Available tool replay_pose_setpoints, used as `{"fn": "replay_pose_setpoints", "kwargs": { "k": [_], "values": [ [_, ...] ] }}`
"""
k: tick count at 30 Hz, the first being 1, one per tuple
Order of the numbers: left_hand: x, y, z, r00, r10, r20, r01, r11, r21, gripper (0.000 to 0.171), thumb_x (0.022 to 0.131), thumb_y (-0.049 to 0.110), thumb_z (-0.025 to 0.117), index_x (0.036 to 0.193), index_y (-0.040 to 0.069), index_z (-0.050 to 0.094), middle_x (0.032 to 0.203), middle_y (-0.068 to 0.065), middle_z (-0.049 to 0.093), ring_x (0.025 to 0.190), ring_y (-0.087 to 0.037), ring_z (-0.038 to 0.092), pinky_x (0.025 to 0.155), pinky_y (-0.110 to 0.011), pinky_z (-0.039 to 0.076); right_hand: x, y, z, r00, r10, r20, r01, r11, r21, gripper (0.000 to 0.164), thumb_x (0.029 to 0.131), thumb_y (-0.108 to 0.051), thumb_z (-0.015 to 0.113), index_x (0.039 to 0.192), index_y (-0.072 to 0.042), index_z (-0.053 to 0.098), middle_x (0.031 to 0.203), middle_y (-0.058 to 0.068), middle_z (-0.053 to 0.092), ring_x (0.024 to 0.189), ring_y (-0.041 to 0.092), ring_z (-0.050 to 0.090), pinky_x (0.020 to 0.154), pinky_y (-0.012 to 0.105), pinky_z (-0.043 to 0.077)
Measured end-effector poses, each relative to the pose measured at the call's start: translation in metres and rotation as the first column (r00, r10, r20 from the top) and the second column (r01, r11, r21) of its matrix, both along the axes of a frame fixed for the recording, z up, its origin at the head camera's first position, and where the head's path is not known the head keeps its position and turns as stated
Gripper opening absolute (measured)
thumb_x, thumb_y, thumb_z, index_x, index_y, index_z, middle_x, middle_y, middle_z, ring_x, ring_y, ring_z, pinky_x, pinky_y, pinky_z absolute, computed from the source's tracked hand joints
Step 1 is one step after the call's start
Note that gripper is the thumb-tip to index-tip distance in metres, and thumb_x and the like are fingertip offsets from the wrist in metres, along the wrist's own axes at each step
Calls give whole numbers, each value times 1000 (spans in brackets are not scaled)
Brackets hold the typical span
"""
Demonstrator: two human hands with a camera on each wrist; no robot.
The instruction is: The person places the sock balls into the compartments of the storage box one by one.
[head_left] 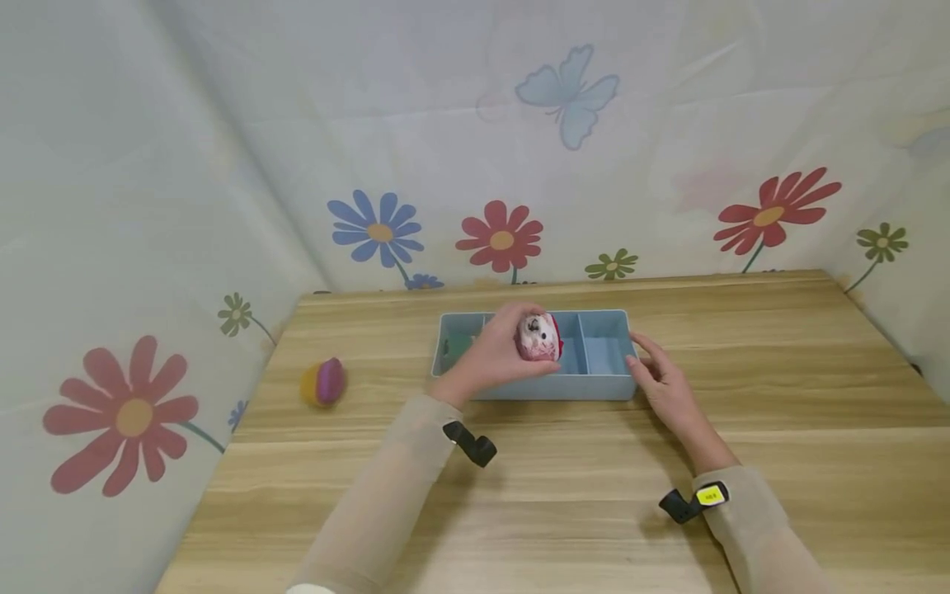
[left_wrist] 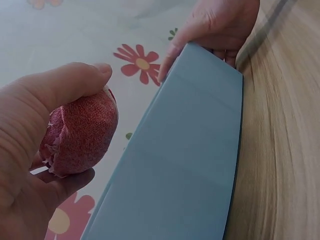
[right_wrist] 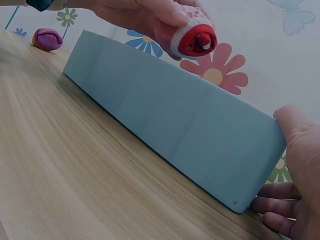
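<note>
Blue box (head_left: 557, 388), green item (head_left: 456, 346) in left compartment, is pinched by fingers of the right hand (head_left: 664, 388), a red-and-white bundle (head_left: 538, 337) above by the left hand (head_left: 490, 353). Wooden table (head_left: 557, 520), flowered wall (head_left: 416, 107).

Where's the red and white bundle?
In the head view, the red and white bundle is in the left hand, above the blue box, left of the right hand.

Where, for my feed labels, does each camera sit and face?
Head-worn: looks forward and down at the long blue plastic box; left hand, right hand, beige sleeves show.
On left wrist: looks at rolled red-white cloth and box; both hands show.
On right wrist: looks at the box's side; both hands show.
Wrist views share box and cloth.
</note>
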State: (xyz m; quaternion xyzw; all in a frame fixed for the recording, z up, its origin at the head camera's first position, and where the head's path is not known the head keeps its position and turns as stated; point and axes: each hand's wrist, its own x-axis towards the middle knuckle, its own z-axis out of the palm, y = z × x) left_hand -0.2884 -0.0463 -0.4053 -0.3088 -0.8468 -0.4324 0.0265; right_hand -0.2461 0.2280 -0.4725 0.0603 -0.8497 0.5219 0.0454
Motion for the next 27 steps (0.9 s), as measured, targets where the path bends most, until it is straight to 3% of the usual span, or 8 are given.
{"fn": "replay_pose_setpoints", "kwargs": {
  "k": [8, 16, 23, 27],
  "values": [
    [-11, 12, -6, 1000, -12, -8, 11, 999, -44, 72, 67, 39, 82, 124, 15, 43, 119, 1, 45, 101, -13, 46, 75, -22, 49, 2, 0, 3, 1000, 12, 17, -11, 1000, -17, 52, 98, -32, 45, 146, -15, 31, 121, 30, 52, 109, 36, 50, 89, 48, 39],
    [-14, 25, -9, 999, -3, -38, -3, 985, -170, 74, 67, 50, 78, 125, 19, 43, 119, 3, 45, 99, -9, 46, 76, -27, 48, 2, 0, 0, 1000, 0, -2, 0, 1000, 0, 51, 98, -33, 45, 144, -14, 33, 117, 29, 55, 104, 34, 52, 88, 45, 39],
    [-21, 28, -11, 1000, -21, -14, 18, 979, -201, 72, 67, 49, 78, 125, 21, 45, 120, 4, 46, 99, -9, 47, 75, -31, 46, 2, 0, -1, 1000, -2, -1, 2, 1000, 7, 51, 98, -34, 44, 144, -14, 34, 116, 29, 56, 104, 34, 52, 87, 45, 39],
    [-28, 30, -16, 998, -64, -17, 60, 979, -195, 72, 68, 47, 78, 125, 17, 46, 120, 2, 46, 100, -10, 47, 77, -27, 46, 2, -1, 0, 1000, -7, 2, 7, 1000, 4, 51, 98, -35, 45, 144, -16, 34, 116, 28, 56, 104, 34, 52, 88, 45, 39]
  ]
}}
